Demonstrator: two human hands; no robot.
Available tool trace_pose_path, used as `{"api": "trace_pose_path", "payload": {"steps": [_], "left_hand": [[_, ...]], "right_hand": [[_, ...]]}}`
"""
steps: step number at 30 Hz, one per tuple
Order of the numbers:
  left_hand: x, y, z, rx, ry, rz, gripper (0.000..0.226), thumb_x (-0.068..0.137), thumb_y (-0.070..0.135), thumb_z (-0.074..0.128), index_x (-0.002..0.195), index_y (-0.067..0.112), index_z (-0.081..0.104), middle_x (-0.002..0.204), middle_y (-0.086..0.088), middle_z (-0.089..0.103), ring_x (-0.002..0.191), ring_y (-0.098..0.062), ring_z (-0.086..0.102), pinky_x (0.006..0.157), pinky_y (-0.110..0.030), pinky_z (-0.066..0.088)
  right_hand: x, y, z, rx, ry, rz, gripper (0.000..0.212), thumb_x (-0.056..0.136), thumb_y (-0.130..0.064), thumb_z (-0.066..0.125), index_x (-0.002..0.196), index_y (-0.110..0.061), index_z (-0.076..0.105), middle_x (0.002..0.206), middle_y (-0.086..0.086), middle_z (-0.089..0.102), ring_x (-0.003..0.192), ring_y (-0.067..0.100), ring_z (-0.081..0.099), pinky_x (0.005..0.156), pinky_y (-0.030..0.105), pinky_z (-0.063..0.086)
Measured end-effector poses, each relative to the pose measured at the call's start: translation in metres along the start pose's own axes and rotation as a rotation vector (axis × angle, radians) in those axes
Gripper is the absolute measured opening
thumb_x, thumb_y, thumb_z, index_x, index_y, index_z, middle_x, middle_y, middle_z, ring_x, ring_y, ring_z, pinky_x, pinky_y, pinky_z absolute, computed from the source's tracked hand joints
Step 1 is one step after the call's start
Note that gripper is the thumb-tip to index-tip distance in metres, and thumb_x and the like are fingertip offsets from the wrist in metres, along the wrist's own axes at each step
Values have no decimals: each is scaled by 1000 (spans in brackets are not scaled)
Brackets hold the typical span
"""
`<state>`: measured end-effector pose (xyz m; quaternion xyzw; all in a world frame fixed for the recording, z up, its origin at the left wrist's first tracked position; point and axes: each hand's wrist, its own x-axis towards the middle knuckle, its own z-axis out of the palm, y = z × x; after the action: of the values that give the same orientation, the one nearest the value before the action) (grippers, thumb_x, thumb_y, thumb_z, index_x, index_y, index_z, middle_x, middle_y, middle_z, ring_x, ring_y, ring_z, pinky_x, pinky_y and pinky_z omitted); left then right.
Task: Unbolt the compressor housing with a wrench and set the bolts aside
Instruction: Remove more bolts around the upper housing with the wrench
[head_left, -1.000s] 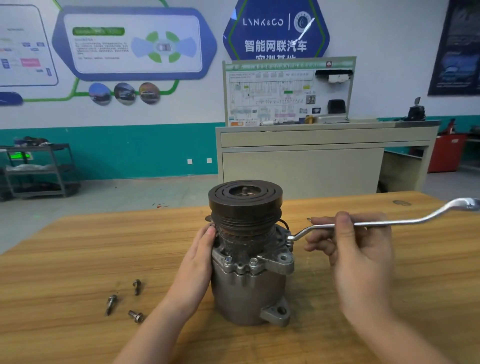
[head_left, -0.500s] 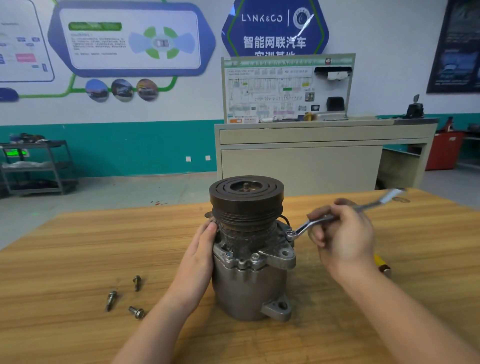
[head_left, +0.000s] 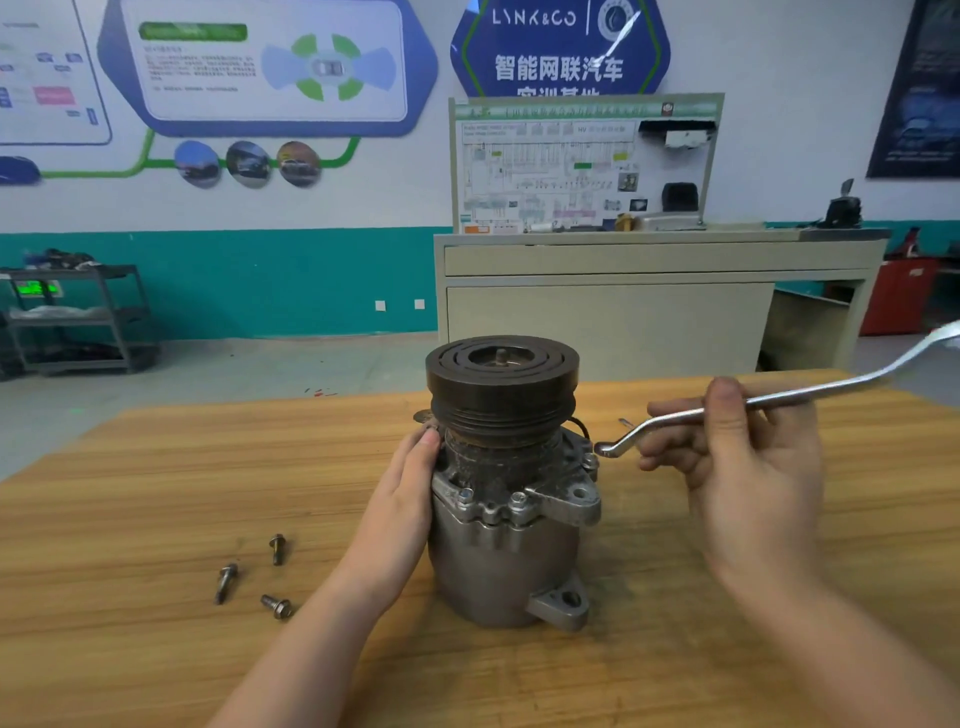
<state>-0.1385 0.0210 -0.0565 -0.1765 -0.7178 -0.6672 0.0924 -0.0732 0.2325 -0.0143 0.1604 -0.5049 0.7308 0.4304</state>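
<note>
**Three bolts out, at least three still in**

The compressor (head_left: 506, 499) stands upright on the bench (head_left: 156, 519), pulley end up. Three removed bolts (head_left: 278, 548) lie loose on the wood to its left, near one another and well apart from the housing, so the setting-aside has been done for those.

Two bolt heads (head_left: 491, 501) still sit in the front of the flange, side by side, and a third bolt (head_left: 589, 460) shows on the right edge. Whether more remain round the back cannot be seen.

The left hand (head_left: 410, 493) lies flat against the housing's left side, fingers straight, steadying it. The right hand (head_left: 727, 457) is closed round the shank of the wrench (head_left: 779, 397), thumb on top. The wrench's ring end hangs just beside the right-edge bolt and looks slightly off it, not seated; the other end runs up out of view at the right.

By my reading the job is about half done: this right-edge bolt is the one in hand, with the front pair to follow.
</note>
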Motion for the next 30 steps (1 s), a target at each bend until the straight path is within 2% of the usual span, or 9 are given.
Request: {"api": "trace_pose_path", "payload": {"steps": [4,8,11,15,20,23,27,29,30], "left_hand": [[-2,1,0,8,-2,3,61,82,65,30,130,37,56,120,30,61,113,18,49,90,-6,35],[-2,2,0,5,5,-10,62,81,67,30,130,39,55,119,33,59,109,23,48,89,-8,33],[-2,2,0,19,11,-16,62,80,67,30,131,39,54,121,32,58,109,25,47,91,-8,33],[-2,2,-1,38,21,-19,65,82,66,29,134,36,53,127,24,58,121,11,47,102,-19,34],[-1,1,0,42,19,-4,45,91,56,30,122,40,58,108,38,63,104,25,49,78,5,35],[0,-1,1,58,17,1,35,99,47,29,116,40,58,101,41,63,99,27,51,73,8,33],[3,-8,-2,79,26,-3,40,96,53,34,123,35,57,114,31,64,112,13,54,94,-3,38],[4,-13,-3,128,10,48,39,98,53,37,124,32,56,118,26,64,115,8,55,99,-8,39],[4,-13,-3,94,9,41,46,94,59,41,125,28,56,125,16,62,121,-1,54,106,-19,39]], "right_hand": [[-15,-4,3,-118,-220,-264,4,93,-37,59,91,-34,62,79,1,68,58,18,67,53,27,56],[-19,4,-1,-404,-426,-556,17,93,-27,63,97,-10,62,86,0,65,74,8,67,65,22,55],[-22,8,-1,-574,-468,-705,21,82,-15,76,96,-8,63,91,5,67,86,10,66,72,22,54],[-23,6,-4,-710,-461,-771,23,75,-17,84,93,-8,72,97,2,73,75,20,59,68,26,46],[-30,1,-9,-738,-374,-749,23,82,-26,75,88,-4,75,100,-3,72,69,20,58,69,21,45],[-26,-4,-5,-785,-389,-754,17,75,-17,82,86,-5,76,99,-6,72,64,23,55,62,29,44],[-23,-3,18,-883,-438,-813,21,83,-32,76,78,-12,75,85,-6,74,62,23,51,59,35,43],[-26,0,26,-955,-409,-806,18,80,-28,79,76,-12,73,78,-5,71,64,22,53,59,37,45],[-27,2,26,-957,-387,-775,16,79,-26,80,76,-12,72,77,-4,70,66,21,55,59,38,46]]}}
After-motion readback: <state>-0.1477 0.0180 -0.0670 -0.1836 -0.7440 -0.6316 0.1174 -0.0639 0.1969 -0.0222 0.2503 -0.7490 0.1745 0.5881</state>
